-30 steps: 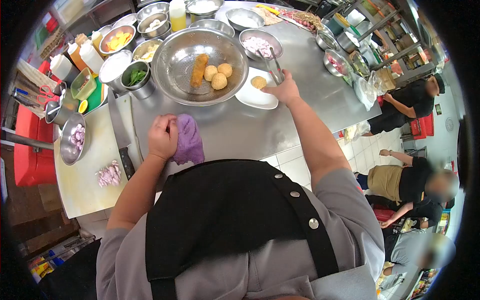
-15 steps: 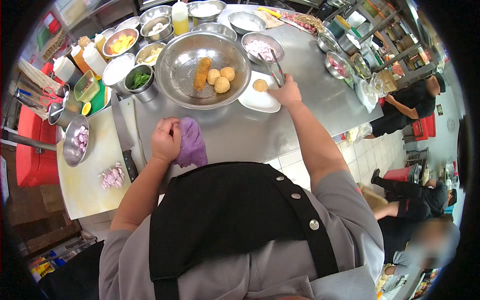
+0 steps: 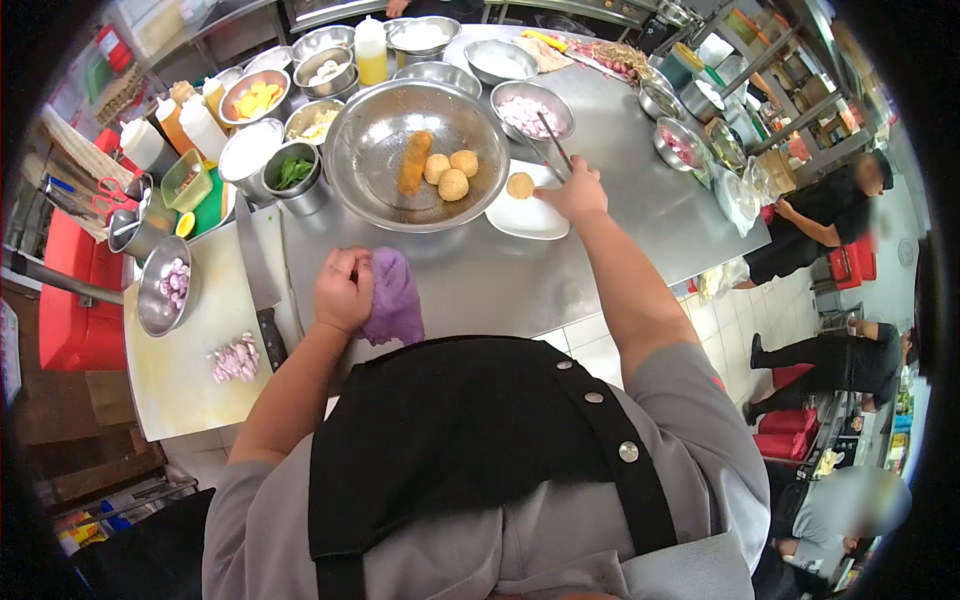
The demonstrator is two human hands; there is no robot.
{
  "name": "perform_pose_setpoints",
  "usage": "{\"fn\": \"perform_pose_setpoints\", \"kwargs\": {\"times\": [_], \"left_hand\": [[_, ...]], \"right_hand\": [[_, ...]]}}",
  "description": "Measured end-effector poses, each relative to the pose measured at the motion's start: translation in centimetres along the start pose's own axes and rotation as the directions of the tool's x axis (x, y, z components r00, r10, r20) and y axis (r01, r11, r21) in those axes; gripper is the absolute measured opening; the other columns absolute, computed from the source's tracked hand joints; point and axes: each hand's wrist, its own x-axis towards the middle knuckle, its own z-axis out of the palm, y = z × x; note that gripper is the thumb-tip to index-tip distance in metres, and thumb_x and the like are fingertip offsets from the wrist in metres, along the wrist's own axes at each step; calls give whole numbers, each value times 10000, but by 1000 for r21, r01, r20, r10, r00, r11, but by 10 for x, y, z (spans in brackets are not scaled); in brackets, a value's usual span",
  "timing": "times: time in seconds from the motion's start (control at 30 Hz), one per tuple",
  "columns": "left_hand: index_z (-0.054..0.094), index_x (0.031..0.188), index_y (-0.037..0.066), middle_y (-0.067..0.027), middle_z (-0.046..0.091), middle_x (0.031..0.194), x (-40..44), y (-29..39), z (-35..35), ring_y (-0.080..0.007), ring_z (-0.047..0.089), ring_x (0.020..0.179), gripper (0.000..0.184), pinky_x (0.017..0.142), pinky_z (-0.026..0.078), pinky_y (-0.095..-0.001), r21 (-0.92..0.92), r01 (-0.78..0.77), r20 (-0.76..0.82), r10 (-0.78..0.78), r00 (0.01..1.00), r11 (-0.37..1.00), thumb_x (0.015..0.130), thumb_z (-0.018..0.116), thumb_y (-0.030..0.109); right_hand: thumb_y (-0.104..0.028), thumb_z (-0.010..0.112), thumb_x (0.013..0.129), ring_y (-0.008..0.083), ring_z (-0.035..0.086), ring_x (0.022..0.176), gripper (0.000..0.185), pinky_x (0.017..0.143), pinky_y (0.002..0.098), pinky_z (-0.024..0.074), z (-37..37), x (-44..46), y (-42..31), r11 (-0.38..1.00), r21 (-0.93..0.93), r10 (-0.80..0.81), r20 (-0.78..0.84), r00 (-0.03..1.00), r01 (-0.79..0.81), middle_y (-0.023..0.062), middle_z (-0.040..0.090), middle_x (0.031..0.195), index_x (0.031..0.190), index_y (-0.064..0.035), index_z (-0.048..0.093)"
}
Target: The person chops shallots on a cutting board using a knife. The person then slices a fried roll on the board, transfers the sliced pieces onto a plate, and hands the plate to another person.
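My right hand [image 3: 578,190] is closed around metal tongs [image 3: 553,150], over the right edge of a white plate [image 3: 528,222]. The tongs point away from me toward a bowl of chopped onion, with nothing visible between their arms. One round crumbed ball [image 3: 520,185] lies on the plate, left of my fingers. Beside the plate, a large perforated metal bowl [image 3: 350,150] holds one long crumbed roll [image 3: 414,162] and three crumbed balls [image 3: 453,183]. Near the table's front edge, my left hand [image 3: 343,292] is closed on a purple cloth [image 3: 395,300].
A cutting board [image 3: 190,385] at left carries a large knife [image 3: 258,270], chopped shallots [image 3: 235,358] and a metal bowl [image 3: 150,300]. Bowls and squeeze bottles [image 3: 203,128] line the back left. The onion bowl [image 3: 532,108] stands behind the plate. A co-worker [image 3: 815,225] stands at right.
The view has shifted slightly. My right hand still grips the tongs, whose arms have turned a little. My left hand keeps the cloth. Co-workers at the right have moved.
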Motion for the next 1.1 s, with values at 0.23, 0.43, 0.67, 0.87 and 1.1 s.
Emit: {"fn": "perform_pose_setpoints", "kwargs": {"times": [0.23, 0.43, 0.67, 0.87, 1.1], "left_hand": [[692, 962, 54, -147, 659, 864, -1, 3, -2, -337, 657, 758, 80, 699, 542, -419, 2, 56, 26, -56, 998, 998, 912, 632, 72], [690, 959, 53, -154, 661, 868, -1, 4, -2, -358, 657, 780, 77, 709, 543, -424, -12, 36, -4, -36, 999, 999, 919, 626, 71], [693, 944, 48, -157, 669, 881, 1, 2, -1, -367, 661, 787, 78, 718, 547, -424, -37, 23, -5, -23, 1000, 999, 924, 623, 74], [695, 942, 43, -161, 669, 881, 3, 3, -3, -364, 661, 784, 80, 718, 547, -423, -37, 45, 17, -44, 999, 998, 914, 625, 72], [698, 961, 45, -161, 656, 863, -2, 0, 3, -342, 653, 756, 97, 708, 543, -420, -14, 69, 8, -68, 998, 998, 911, 621, 74]], "right_hand": [[-272, 781, 805, 372, 670, 1175, 763, 989, 452, 556, 0, 8, 4, 995, -40, -97, -111, 989, 93, 204, 501, 1448, 1493, -181, 462], [-283, 738, 856, 403, 690, 1112, 499, 958, 476, 549, -33, 51, 53, 995, -49, -93, -247, 965, 83, 229, 687, 1160, 1309, -116, 611], [-431, 767, 892, 377, 716, 1049, 525, 906, 453, 545, -104, 49, 80, 931, 31, -346, -233, 909, 363, 220, 744, 1052, 1300, -113, 676], [-377, 759, 903, 354, 716, 1051, 499, 893, 448, 567, -145, -20, -36, 614, -250, -748, 119, 653, 749, 137, 753, 1137, 1364, -214, 661], [-329, 722, 917, 326, 694, 1091, 369, 919, 445, 551, -106, -13, -110, 481, -510, -574, 432, 696, 713, 90, 746, 1167, 1268, -219, 708]]}}
